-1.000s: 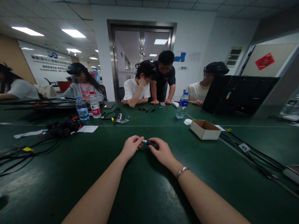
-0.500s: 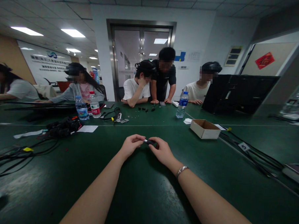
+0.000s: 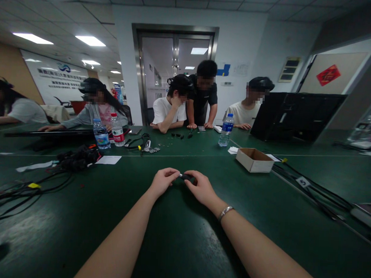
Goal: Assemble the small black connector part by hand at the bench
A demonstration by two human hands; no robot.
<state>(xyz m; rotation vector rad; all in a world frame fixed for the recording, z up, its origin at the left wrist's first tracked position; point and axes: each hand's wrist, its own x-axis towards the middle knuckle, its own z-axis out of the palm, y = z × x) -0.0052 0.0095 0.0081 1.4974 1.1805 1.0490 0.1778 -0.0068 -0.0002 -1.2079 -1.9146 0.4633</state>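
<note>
Between my hands, just above the green table (image 3: 181,237), is a small black stick-like piece (image 3: 186,177) with a silvery end; its exact kind is too small to tell. My right hand (image 3: 201,186) pinches the black body between thumb and fingers. At the silvery end, my left hand (image 3: 163,182) has its thumb and fingertips closed on it. The fingers partly cover both ends.
An open cardboard box (image 3: 254,160) stands ahead to the right, near a water bottle (image 3: 225,130). Black cables (image 3: 312,193) run along the right, and more cables (image 3: 26,193) lie left. Two bottles (image 3: 117,132) stand ahead left. Several people sit or stand across the table.
My hands stay almost in place, and the small piece between them has shifted very slightly. Across the table at left, a person's arm has moved a little.
</note>
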